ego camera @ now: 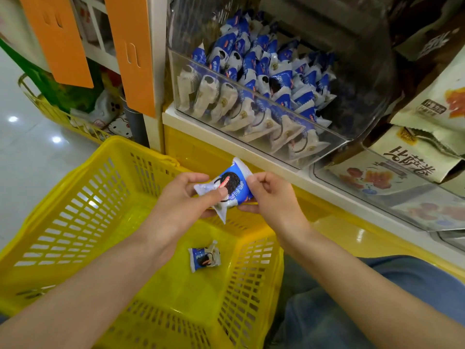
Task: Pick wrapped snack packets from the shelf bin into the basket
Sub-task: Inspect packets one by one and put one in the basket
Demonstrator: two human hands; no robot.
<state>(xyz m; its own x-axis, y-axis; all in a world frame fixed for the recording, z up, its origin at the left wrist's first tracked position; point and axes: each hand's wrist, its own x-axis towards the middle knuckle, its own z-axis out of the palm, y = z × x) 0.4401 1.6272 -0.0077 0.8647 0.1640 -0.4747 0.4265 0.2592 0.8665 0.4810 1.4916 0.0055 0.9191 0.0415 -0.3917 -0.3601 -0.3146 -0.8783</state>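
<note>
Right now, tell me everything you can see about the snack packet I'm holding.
The held packet is a glossy blue-and-white plastic wrapper picturing a dark sandwich cookie, with crimped white ends. It looks sealed and sits tilted over the yellow basket. The left hand grips its lower end, thumb across the front; the right hand pinches its upper right side.

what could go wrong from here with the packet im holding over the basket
1. The held packet sits near the far rim of the basket, close to the shelf. Released here, it might drop outside rather than beside the packet already inside.
2. The left hand and right hand pinch opposite ends, so pulling apart could tear the wrapper.
</note>
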